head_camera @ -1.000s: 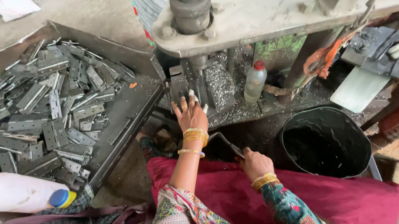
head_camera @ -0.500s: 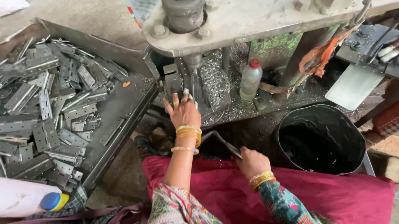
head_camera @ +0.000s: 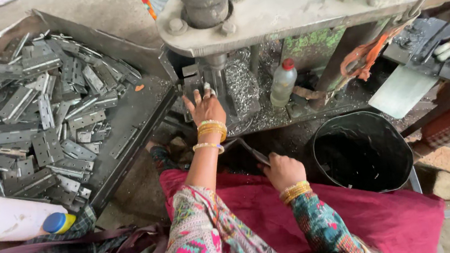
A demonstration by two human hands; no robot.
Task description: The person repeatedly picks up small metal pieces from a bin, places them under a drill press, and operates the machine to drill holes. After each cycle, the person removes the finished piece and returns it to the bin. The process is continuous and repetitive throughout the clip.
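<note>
The left hand's fingertips are hidden among the grey metal press tooling, so what they pinch cannot be told; the fingers lie slightly spread against it. At 5 o'clock of it, the right hand is fisted around a thin dark metal lever. The grey tray of flat steel hinges lies at 9 o'clock.

The left hand reaches under the press; the right hand grips a lever.

Hinges in tray left of press (bucket right).
</note>
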